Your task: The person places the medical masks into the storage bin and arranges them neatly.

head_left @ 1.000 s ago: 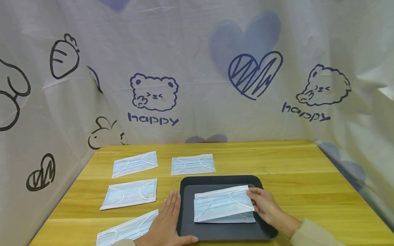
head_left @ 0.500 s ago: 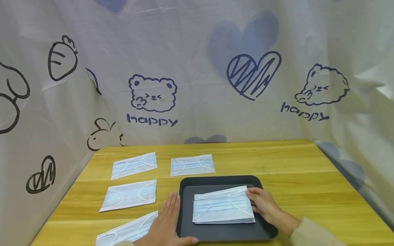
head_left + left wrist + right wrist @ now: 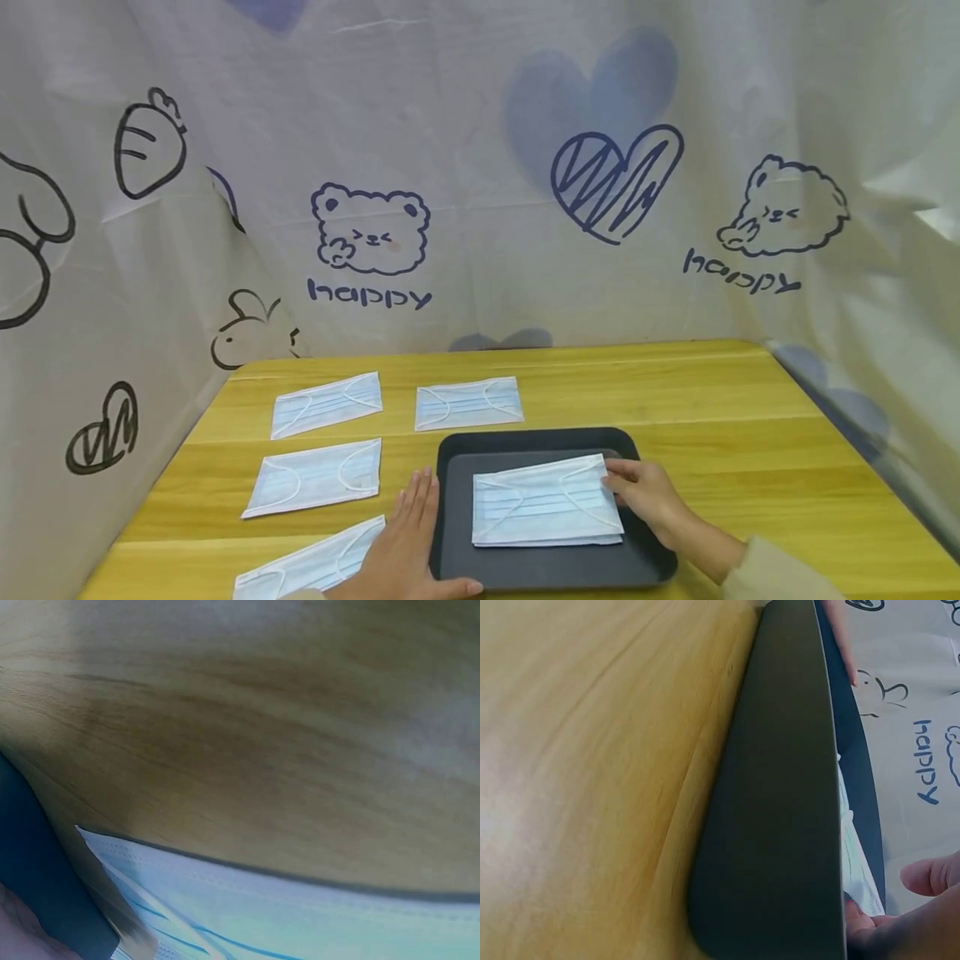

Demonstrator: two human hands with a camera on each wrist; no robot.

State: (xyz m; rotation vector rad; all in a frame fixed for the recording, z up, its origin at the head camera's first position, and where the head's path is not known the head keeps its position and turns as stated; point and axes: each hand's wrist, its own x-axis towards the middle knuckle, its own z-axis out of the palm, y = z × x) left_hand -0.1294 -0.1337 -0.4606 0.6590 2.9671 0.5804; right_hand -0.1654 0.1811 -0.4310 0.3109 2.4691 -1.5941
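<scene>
In the head view, a dark grey tray holds pale blue disposable face masks, one laid over another with their edges slightly offset. My right hand is at the right end of the top mask, fingertips right at its corner. In the right wrist view, the thumb stands apart from the mask, while other fingers are at its corner, partly hidden by the tray wall. My left hand lies with straight fingers along the tray's left rim, thumb stretched along the near edge.
Several more masks lie on the wooden table: two at the back, one left and one behind the tray, one at middle left, and one partly under the left hand. A printed cloth hangs behind the table.
The top mask has come down flatter over the lower one, closing the gap along their near edges. My right hand's grip has loosened at its corner. The left hand stays at the tray.
</scene>
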